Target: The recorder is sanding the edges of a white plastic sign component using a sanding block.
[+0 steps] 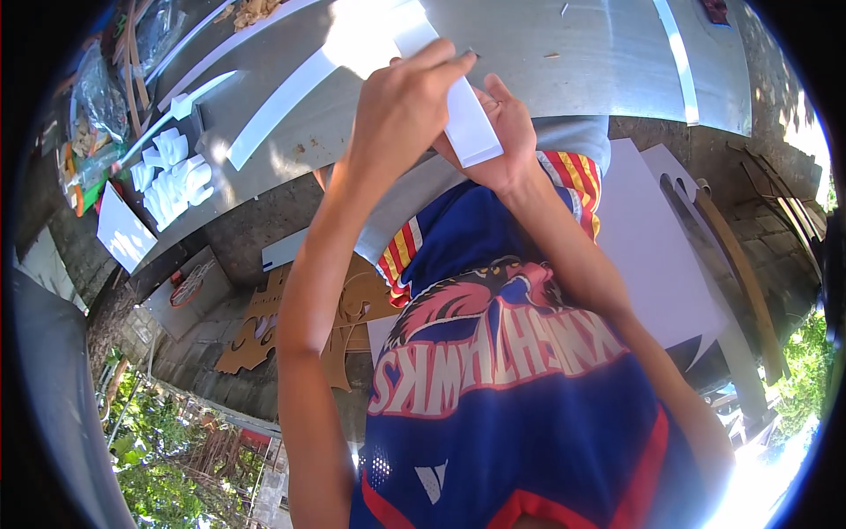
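Observation:
A long, flat white strip [472, 128] slants over the near edge of the metal table, its near end towards my body. My left hand [410, 101] lies across it from the left, fingers bent and closed over its face. Near those fingertips is a tiny dark tip, too small to name. Palm up beneath the near end, my right hand [511, 132] holds the strip from the right, its thumb raised beside the edge and its other fingers mostly hidden behind the strip. Bright glare washes out the strip's far end.
The grey metal table [564, 70] carries a curved white strip [282, 110], white cut-out pieces [176, 185] and another strip [677, 62] at right. Plastic bags [97, 97] crowd the far left. Below are brown cut boards [264, 317] and a large white sheet [652, 247].

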### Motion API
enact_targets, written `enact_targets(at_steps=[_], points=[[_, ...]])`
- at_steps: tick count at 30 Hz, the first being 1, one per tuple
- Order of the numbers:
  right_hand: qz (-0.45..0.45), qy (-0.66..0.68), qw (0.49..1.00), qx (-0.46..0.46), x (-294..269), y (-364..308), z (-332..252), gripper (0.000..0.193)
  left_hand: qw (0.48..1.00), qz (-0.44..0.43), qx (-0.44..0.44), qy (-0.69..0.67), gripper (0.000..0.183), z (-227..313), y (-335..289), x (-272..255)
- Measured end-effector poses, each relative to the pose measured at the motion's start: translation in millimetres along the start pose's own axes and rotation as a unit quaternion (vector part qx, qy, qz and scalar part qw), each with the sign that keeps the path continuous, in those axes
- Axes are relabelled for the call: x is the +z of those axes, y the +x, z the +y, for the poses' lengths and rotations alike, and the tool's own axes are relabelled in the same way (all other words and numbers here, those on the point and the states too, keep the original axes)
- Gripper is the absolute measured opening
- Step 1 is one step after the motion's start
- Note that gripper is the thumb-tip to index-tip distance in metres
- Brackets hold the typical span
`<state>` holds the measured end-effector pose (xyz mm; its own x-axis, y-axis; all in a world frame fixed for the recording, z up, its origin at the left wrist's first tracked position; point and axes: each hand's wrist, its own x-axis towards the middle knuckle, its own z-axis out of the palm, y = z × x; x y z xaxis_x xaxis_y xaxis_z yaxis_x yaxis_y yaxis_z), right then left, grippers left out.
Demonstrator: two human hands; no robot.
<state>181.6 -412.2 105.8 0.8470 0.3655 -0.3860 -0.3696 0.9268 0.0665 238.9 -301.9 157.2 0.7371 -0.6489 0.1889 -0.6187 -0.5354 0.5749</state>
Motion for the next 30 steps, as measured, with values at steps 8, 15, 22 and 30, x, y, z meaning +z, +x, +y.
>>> enact_targets(at_steps=[8, 15, 22, 30], points=[[-0.124, 0.092, 0.988, 0.001, -4, -3, -6, 0.076, 0.99, -0.064, 0.105, -0.061, 0.041, 29, -28, 8], [-0.033, 0.124, 0.991, 0.024, -7, 0, -8, 0.063, 0.999, -0.013, 0.018, 0.03, 0.031, -29, 4, -11], [-0.088, -0.076, 0.991, 0.073, -11, 2, -20, 0.054, 0.988, 0.075, -0.04, -0.131, 0.026, -6, -4, -42], [-0.143, 0.003, 0.989, 0.029, 7, -8, -24, 0.06, 0.965, 0.175, -0.066, -0.183, 0.024, 3, -22, -67]])
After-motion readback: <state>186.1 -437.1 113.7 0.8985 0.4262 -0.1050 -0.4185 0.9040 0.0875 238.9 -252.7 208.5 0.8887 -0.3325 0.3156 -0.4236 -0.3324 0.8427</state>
